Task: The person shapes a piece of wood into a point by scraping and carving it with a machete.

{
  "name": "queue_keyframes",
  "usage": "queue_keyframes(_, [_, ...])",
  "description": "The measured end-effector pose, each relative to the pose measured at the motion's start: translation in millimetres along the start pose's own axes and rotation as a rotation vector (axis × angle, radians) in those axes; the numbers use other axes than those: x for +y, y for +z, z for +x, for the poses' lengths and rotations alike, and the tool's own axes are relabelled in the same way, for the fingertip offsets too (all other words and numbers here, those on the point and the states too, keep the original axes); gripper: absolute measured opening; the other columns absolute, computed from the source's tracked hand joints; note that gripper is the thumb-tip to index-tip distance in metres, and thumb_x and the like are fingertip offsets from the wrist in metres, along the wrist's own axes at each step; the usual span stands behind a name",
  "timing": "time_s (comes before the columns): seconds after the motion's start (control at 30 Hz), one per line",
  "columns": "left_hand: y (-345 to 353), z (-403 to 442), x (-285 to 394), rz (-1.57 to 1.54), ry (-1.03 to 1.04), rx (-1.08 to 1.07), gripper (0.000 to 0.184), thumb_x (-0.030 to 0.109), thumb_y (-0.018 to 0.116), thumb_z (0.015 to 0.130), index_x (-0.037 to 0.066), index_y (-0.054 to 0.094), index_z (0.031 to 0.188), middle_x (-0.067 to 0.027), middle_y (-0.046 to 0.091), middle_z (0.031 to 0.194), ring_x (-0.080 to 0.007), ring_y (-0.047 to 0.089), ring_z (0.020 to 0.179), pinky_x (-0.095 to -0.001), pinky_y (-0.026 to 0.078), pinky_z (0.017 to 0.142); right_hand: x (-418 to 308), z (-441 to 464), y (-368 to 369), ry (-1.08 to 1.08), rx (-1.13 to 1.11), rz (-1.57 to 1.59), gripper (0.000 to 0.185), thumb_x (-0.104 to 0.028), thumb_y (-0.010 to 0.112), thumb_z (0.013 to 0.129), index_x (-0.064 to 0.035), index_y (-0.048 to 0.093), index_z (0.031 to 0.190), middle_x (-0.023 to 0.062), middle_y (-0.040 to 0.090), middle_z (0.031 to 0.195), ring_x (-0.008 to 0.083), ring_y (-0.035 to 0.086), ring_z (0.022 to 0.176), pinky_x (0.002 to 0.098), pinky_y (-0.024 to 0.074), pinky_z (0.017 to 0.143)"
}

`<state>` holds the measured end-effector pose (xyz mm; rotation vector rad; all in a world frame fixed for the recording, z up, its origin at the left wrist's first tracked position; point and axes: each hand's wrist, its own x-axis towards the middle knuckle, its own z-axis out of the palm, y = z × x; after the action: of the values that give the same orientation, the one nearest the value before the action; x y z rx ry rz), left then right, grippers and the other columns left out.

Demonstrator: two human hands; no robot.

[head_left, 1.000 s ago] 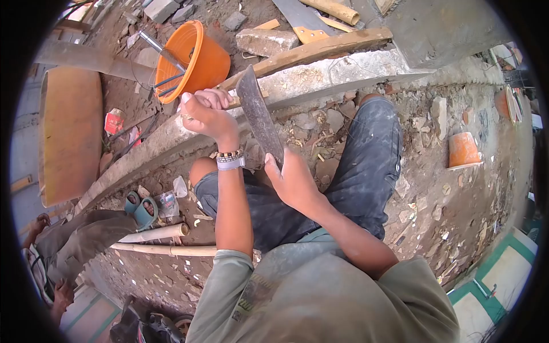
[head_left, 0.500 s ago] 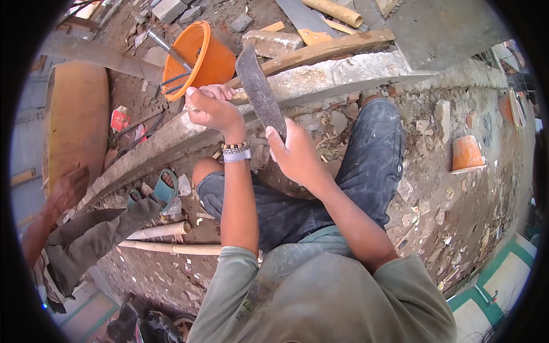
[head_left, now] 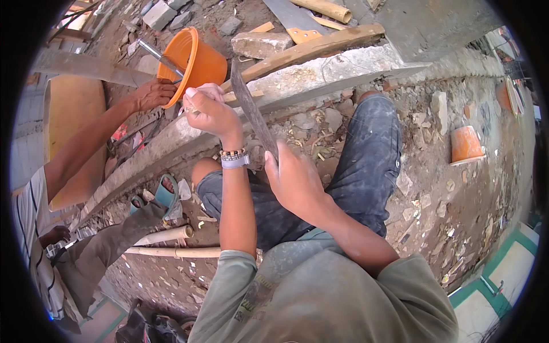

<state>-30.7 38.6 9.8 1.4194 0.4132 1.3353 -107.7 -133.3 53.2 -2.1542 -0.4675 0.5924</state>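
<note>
My left hand is closed around a short wooden stick, whose pale end sticks out to the right. A machete with a dark, worn blade is gripped in my right hand. Its blade slants up and left, seen nearly edge-on, passing close to the stick; whether they touch I cannot tell. Both hands are above the near side of a concrete beam. The machete's handle is hidden inside my fist.
Another person's hand reaches to the rim of an orange bucket, which holds a metal-shafted tool. Beyond the beam lie a handsaw, a brick and bamboo. An orange pot stands right, among rubble.
My right hand has drawn back toward me with the machete, and the blade has turned more edge-on. The other person's hand has moved from the left up to the bucket.
</note>
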Motion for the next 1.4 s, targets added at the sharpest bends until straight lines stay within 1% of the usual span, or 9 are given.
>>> queue_keyframes(0.17, [2, -2, -4, -0.062, 0.013, -0.053, 0.045, 0.025, 0.040, 0.109, 0.007, 0.038, 0.067, -0.0037, 0.043, 0.055, -0.0137, 0.042, 0.050, -0.0299, 0.043, 0.053, -2, -3, 7, 0.058, -0.014, -0.007, 0.027, -0.020, 0.050, 0.102, 0.0054, 0.051, 0.109, 0.0265, 0.065, 0.069, 0.0460, 0.067, 0.066, 0.0551, 0.0521, 0.061])
queue_keyframes(0.6, [-8, -6, 2, -0.074, -0.066, -0.037, 0.047, 0.023, 0.038, 0.105, 0.007, 0.036, 0.061, -0.0063, 0.043, 0.053, -0.0177, 0.047, 0.051, -0.0335, 0.046, 0.053, -5, 46, 30, 0.053, 0.069, 0.043, 0.027, -0.019, 0.055, 0.098, 0.0072, 0.056, 0.100, 0.0304, 0.066, 0.077, 0.0501, 0.065, 0.077, 0.0565, 0.0504, 0.071])
queue_keyframes(0.7, [-5, -19, 12, -0.022, -0.002, -0.065, 0.047, 0.023, 0.037, 0.105, 0.007, 0.036, 0.061, -0.0069, 0.044, 0.053, -0.0180, 0.046, 0.051, -0.0335, 0.047, 0.052, 9, 64, 21, -0.050, 0.238, 0.135, 0.030, -0.022, 0.055, 0.099, 0.0084, 0.055, 0.101, 0.0318, 0.066, 0.084, 0.0514, 0.064, 0.085, 0.0560, 0.0514, 0.075])
queue_keyframes(0.73, [-4, -20, 14, -0.021, -0.005, -0.055, 0.047, 0.024, 0.037, 0.105, 0.007, 0.036, 0.061, -0.0071, 0.044, 0.053, -0.0181, 0.046, 0.051, -0.0334, 0.047, 0.052, 12, 65, 12, -0.019, 0.176, 0.311, 0.031, -0.022, 0.055, 0.098, 0.0093, 0.056, 0.098, 0.0337, 0.064, 0.088, 0.0533, 0.062, 0.091, 0.0563, 0.0486, 0.078])
queue_keyframes(0.9, [-9, -11, 4, -0.146, -0.031, -0.065, 0.043, 0.026, 0.040, 0.107, 0.006, 0.041, 0.069, -0.0030, 0.043, 0.055, -0.0141, 0.046, 0.052, -0.0305, 0.046, 0.053, 19, 46, -2, -0.005, 0.157, 0.334, 0.032, -0.021, 0.054, 0.099, 0.0105, 0.056, 0.099, 0.0347, 0.064, 0.087, 0.0535, 0.062, 0.090, 0.0553, 0.0480, 0.075])
queue_keyframes(1.1, [-3, -16, 9, -0.036, -0.012, -0.047, 0.047, 0.024, 0.039, 0.105, 0.007, 0.036, 0.061, -0.0051, 0.041, 0.052, -0.0176, 0.046, 0.050, -0.0327, 0.047, 0.053, 27, 28, 18, -0.061, 0.167, 0.135, 0.035, -0.024, 0.054, 0.099, 0.0109, 0.058, 0.104, 0.0349, 0.064, 0.088, 0.0521, 0.063, 0.086, 0.0568, 0.0490, 0.075])
queue_keyframes(1.2, [-5, -15, 4, -0.076, 0.017, -0.094, 0.040, 0.024, 0.040, 0.107, 0.005, 0.042, 0.072, -0.0033, 0.044, 0.054, -0.0141, 0.047, 0.051, -0.0301, 0.046, 0.052, 22, 22, 12, -0.033, 0.141, 0.118, 0.037, -0.025, 0.053, 0.100, 0.0109, 0.059, 0.107, 0.0336, 0.065, 0.085, 0.0509, 0.064, 0.085, 0.0569, 0.0496, 0.075])
queue_keyframes(1.3, [-2, -13, 3, -0.072, 0.018, -0.076, 0.040, 0.024, 0.039, 0.107, 0.005, 0.042, 0.072, -0.0032, 0.044, 0.054, -0.0143, 0.047, 0.051, -0.0302, 0.046, 0.053, 27, 17, 14, 0.005, 0.120, 0.106, 0.037, -0.025, 0.053, 0.100, 0.0111, 0.058, 0.108, 0.0323, 0.065, 0.082, 0.0502, 0.064, 0.084, 0.0569, 0.0491, 0.074])
queue_keyframes(1.4, [4, -13, 8, -0.045, -0.011, -0.027, 0.048, 0.024, 0.039, 0.105, 0.007, 0.036, 0.060, -0.0062, 0.042, 0.052, -0.0176, 0.045, 0.049, -0.0333, 0.045, 0.051, 28, 11, 12, 0.043, 0.065, 0.104, 0.036, -0.024, 0.053, 0.100, 0.0111, 0.058, 0.108, 0.0320, 0.065, 0.082, 0.0505, 0.064, 0.083, 0.0572, 0.0481, 0.073])
